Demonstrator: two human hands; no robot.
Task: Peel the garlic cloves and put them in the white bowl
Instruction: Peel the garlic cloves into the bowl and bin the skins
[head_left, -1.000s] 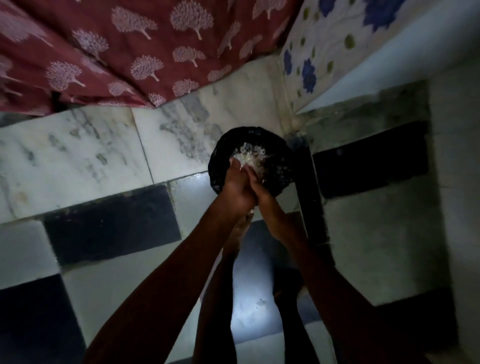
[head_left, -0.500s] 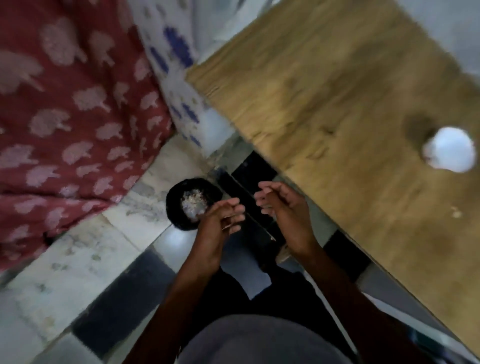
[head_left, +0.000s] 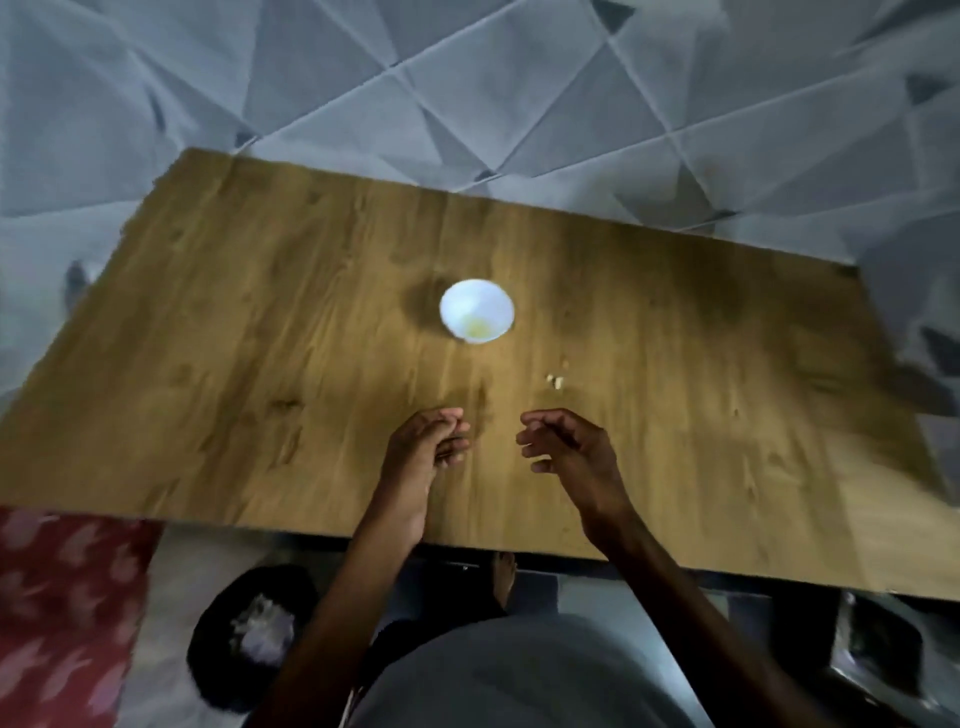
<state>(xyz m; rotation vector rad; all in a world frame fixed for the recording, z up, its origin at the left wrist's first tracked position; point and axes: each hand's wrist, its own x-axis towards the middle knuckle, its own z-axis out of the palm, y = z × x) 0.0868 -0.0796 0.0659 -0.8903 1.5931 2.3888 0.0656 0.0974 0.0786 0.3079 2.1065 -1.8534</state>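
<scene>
From my end, the left hand (head_left: 428, 449) is over the near part of the surface (head_left: 249, 374), fingertips bunched against the thumb. It's too blurry for me to tell if it's pinching anything. The right hand (head_left: 569, 452) is just beside it, fingers loosely curled, nothing in it. One white bowl (head_left: 477, 304) sits mid-surface beyond both hands, with something yellowish inside. Two tiny pale bits (head_left: 557, 381) lie between the bowl and the right hand. One black bin (head_left: 208, 649) holding peels is on the floor.

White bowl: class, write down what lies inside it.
Inside the white bowl, a small pale-yellow patch lies at the bottom; blur hides whether it is garlic. Nothing covers it.
</scene>
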